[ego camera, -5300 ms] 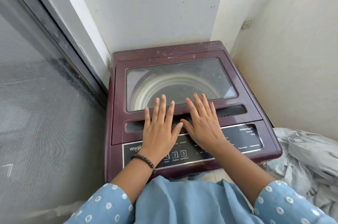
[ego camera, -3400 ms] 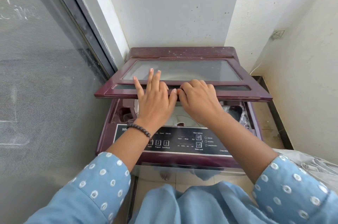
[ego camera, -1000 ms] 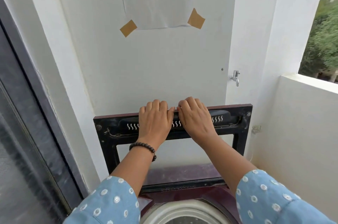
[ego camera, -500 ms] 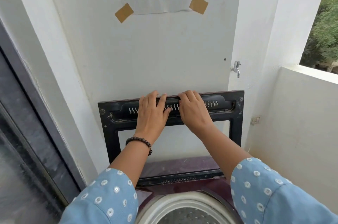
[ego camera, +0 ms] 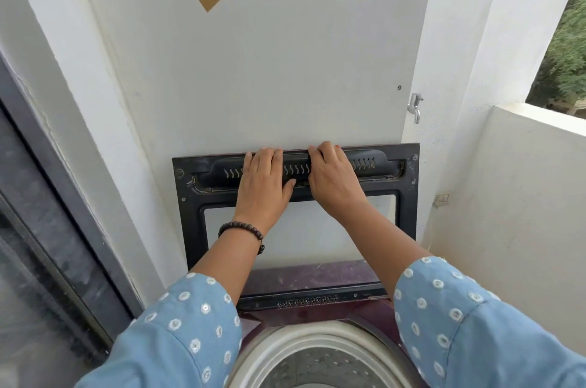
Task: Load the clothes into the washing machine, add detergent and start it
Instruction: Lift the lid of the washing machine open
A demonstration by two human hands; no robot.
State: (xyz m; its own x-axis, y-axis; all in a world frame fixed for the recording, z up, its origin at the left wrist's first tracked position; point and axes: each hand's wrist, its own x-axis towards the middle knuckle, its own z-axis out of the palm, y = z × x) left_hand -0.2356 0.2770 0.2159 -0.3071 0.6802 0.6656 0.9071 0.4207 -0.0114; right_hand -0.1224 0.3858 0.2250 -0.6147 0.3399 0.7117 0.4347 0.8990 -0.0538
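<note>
**Setting the lid back so it stays open**

I have the lid [ego camera: 295, 197] of the washing machine [ego camera: 312, 308] tipped up nearly vertical, its inner black frame facing me and its top edge at or just short of the wall [ego camera: 269, 76]; I cannot tell whether it touches. My left hand [ego camera: 264, 184] lies on the upper bar with the fingers hooked over the top edge. My right hand [ego camera: 333, 180] sits just beside it, fingers curled over the same edge, gripping it.

To do this well, I judge I should ease the lid to its resting point rather than let it drop against the wall, and loosen one hand first to feel whether it holds by itself. If it leans forward at all, it could fall shut on my arms while I load.

The drum [ego camera: 317, 359] is open below my forearms and looks empty as far as I can see it. The clothes are not in view, nor is any detergent, so loading has not begun.
</note>
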